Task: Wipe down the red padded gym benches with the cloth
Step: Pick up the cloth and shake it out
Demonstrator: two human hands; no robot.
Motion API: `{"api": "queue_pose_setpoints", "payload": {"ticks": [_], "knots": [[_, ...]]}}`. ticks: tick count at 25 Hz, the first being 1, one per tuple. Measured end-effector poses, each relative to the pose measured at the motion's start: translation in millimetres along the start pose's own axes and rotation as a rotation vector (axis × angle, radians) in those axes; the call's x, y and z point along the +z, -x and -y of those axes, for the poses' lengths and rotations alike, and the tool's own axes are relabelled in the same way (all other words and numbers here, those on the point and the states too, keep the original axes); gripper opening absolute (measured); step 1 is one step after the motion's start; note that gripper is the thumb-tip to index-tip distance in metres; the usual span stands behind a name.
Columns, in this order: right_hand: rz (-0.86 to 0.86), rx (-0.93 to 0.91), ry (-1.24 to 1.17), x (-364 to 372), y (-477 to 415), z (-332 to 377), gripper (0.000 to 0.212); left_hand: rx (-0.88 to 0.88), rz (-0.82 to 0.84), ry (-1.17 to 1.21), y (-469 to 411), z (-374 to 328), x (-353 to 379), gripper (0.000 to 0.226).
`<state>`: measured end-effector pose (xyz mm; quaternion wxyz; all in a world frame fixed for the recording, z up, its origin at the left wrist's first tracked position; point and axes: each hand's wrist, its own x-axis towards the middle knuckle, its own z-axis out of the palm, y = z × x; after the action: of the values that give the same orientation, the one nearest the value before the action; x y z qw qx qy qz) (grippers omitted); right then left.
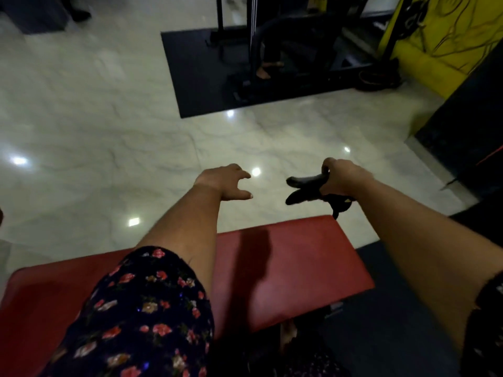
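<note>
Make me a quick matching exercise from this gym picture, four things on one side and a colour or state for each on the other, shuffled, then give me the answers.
Things:
1. bench pad
2. cloth
3. left hand
4. floor mat

States:
A. empty, fingers loosely curled over the floor
B. red, under both forearms
C. black, lying beneath the exercise machine
D. dark, gripped in the right hand

Pairs: 1-B, 2-D, 3-A, 4-C
</note>
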<state>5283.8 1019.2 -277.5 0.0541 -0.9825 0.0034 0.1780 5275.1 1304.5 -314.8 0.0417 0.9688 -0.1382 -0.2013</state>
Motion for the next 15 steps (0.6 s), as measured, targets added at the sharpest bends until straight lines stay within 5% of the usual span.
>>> {"api": "queue_pose_setpoints", "payload": {"ticks": [11,15], "knots": [[-0.208,-0.069,-0.095,-80,49,28,0.031,0.000,-0.130,-0.027,50,-26,-102,0.068],[-0.253,-0.053,0.042,-112,66,28,0.032,0.022,-0.173,-0.031,56,-45,-127,0.069]]}}
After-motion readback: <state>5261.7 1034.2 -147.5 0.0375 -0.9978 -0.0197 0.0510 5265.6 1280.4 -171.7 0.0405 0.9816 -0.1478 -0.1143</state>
